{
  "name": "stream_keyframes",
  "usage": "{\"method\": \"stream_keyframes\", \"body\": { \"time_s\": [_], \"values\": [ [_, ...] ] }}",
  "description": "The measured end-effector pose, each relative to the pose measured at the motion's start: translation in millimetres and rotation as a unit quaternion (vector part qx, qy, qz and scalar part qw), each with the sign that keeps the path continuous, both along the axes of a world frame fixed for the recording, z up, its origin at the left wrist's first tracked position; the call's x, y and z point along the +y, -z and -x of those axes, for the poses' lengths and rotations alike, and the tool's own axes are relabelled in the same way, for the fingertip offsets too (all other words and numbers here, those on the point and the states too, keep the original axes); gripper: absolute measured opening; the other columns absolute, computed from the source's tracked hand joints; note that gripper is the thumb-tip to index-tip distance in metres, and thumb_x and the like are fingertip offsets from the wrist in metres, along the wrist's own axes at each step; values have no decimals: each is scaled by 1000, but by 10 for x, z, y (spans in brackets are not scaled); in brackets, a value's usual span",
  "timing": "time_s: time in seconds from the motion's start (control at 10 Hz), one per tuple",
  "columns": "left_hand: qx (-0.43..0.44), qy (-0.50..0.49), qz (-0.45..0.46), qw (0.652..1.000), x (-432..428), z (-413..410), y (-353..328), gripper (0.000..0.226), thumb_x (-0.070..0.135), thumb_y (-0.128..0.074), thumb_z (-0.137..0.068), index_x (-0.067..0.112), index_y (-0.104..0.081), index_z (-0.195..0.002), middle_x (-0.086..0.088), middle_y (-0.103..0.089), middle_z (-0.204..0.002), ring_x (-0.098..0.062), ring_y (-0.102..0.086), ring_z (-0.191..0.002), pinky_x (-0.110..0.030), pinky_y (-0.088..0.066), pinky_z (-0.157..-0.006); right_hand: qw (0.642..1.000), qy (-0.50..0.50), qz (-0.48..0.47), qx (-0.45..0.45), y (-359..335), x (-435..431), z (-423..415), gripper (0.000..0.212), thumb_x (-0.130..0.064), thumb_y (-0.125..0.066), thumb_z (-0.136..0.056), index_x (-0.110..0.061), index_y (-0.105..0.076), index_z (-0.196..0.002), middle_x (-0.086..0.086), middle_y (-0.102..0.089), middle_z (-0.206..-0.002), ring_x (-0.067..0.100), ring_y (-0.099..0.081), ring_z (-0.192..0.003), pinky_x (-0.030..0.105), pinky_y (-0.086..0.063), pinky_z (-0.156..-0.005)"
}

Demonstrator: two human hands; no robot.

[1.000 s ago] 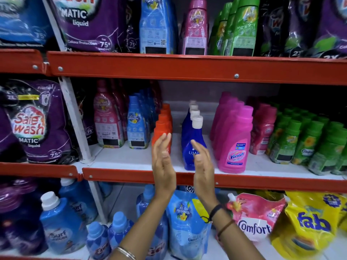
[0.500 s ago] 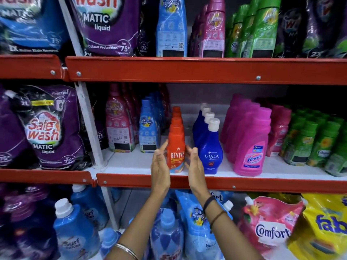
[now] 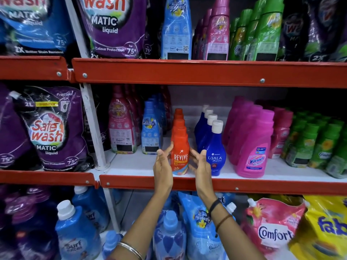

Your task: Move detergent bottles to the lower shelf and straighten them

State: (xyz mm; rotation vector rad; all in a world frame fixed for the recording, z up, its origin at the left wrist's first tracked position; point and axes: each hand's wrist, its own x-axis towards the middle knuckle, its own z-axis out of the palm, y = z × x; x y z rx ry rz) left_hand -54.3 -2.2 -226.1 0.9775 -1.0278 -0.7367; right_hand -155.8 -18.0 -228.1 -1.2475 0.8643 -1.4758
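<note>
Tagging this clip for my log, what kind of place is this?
Most likely a shop's laundry aisle: red-edged shelves packed with rows of identical Vanish bottles, Safe Wash pouches and Comfort refill packs.

A single wide-angle camera worn on the head faces a store rack straight on from close range, level with the middle shelf (image 3: pixel 221 185). Its red front edge runs across the lower half of the frame, bowed by the lens. The upper shelf (image 3: pixel 206 72) crosses above, cut off at the top, and the bottom tier falls partly out of frame. Both forearms rise from the lower edge, the left hand (image 3: pixel 163 167) and right hand (image 3: pixel 201 166) near centre. No second view overlaps.
</note>
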Motion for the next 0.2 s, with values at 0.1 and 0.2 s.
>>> {"method": "stream_keyframes", "body": {
  "time_s": [0.1, 0.2],
  "values": [
    [-7, -7, 1, 1000, -6, 1, 11, 54, 65, -14, -85, 47, -56, -114, -4, -59, -131, -17, -58, -118, -36, -50, -98, 1000, -1, 13, 20, 19, -5, 1, 75, -71, -32, -80, -19, -58, -127, 0, -64, -128, 8, -59, -117, 40, -46, -105],
    [-22, -33, 20, 999, 27, 38, 14, 48, 60, -18, -91, 45, -54, -118, 1, -57, -133, -5, -56, -117, -25, -47, -98, 999, -3, 20, 39, -14, -24, 32, 38, -57, -43, -86, -30, -66, -100, -11, -72, -101, 4, -66, -102, 41, -49, -102]
  ]
}}
